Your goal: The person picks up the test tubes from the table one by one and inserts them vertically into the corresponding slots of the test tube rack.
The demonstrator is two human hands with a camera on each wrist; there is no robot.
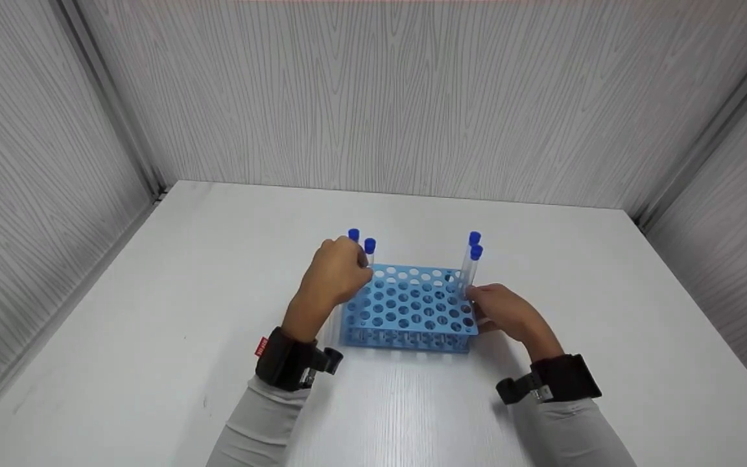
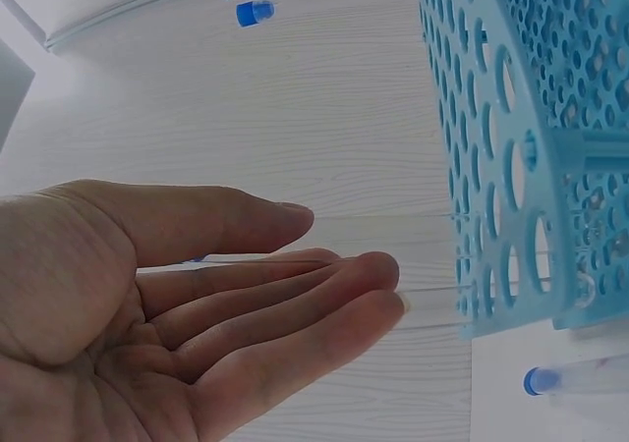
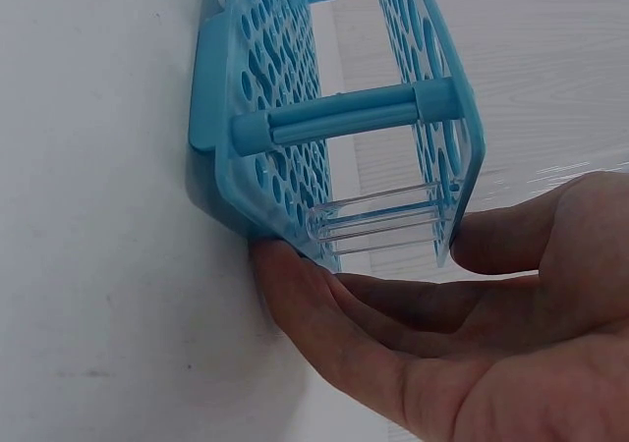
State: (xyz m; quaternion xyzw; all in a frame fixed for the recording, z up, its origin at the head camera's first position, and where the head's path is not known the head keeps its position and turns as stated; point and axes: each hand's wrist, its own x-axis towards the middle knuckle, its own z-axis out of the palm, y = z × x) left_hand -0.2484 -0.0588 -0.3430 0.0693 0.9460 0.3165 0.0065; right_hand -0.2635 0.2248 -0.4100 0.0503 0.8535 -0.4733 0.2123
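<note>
A blue test tube rack (image 1: 406, 311) stands on the table between my hands. My left hand (image 1: 338, 272) is at its left end, beside two upright tubes with blue caps (image 1: 369, 245). In the left wrist view, a clear tube (image 2: 432, 306) runs behind the fingers of this hand (image 2: 226, 304); thumb and fingertips are apart. My right hand (image 1: 500, 311) grips the rack's right end. The right wrist view shows its thumb at the upper plate and its fingers at the base (image 3: 211, 98). Two more capped test tubes (image 1: 469, 267) stand at that end.
Another blue-capped tube (image 2: 580, 375) lies by the rack's left end, seen in the left wrist view. The white table (image 1: 185, 272) is bounded by a back panel (image 1: 373, 97) and side panels. Each wrist wears a black camera strap (image 1: 565, 379).
</note>
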